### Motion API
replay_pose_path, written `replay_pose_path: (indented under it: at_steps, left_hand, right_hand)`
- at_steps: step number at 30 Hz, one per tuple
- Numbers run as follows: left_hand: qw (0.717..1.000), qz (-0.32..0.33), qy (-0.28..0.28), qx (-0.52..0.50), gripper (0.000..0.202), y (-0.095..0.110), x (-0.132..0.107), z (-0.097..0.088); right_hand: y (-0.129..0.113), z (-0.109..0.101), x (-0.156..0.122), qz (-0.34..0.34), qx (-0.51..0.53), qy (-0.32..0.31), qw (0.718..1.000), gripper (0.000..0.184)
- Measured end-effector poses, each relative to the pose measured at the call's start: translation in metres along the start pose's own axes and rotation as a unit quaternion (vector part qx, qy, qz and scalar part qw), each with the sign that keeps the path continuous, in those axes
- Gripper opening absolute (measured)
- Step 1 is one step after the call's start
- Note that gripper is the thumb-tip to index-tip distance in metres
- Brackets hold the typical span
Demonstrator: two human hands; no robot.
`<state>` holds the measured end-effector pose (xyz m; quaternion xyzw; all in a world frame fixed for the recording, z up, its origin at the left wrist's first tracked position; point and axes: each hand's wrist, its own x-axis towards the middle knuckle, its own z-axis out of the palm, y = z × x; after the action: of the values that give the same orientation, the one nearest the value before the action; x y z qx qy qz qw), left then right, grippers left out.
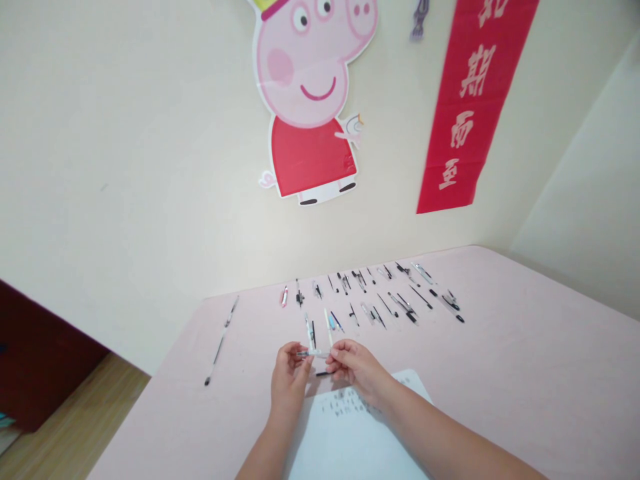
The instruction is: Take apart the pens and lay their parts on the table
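Both my hands meet above the near side of the table, holding a slim clear pen (315, 354) roughly level between them. The fingers of my left hand (291, 373) pinch its darker left end. At its right end, the fingertips of my right hand (357, 367) are closed on it. A short black pen part (325, 374) shows just below the pen, beside my right fingers. Under my wrists lies a white sheet (350, 440) with dark handwritten marks near its top. Beyond my hands, a thin black refill (313, 333) rests next to a clear pen barrel (307, 327).
Pens, caps and refills (400, 307) lie in two rows across the back of the pink table (525, 373). Two pens (217, 350) lie end to end at the left. Behind stands a wall with a cartoon pig cutout (313, 153) and a red banner (465, 127).
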<state>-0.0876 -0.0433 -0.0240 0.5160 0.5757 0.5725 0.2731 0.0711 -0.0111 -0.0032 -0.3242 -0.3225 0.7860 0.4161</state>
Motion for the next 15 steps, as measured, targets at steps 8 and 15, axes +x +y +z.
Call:
replay_pose_path:
  at_steps: [8,15]
  left_hand:
    - [0.999,0.037,0.024,-0.019,0.020,0.0087,-0.0030,-0.0002]
    - [0.999,0.043,0.029,0.002,0.024,0.0096,-0.0014,-0.0007]
  right_hand:
    - [0.0001,0.0002,-0.0032,0.036,0.057,-0.032,0.997,0.028]
    - [0.0025,-0.0026,-0.0007,0.041,0.039,-0.039,0.998,0.031]
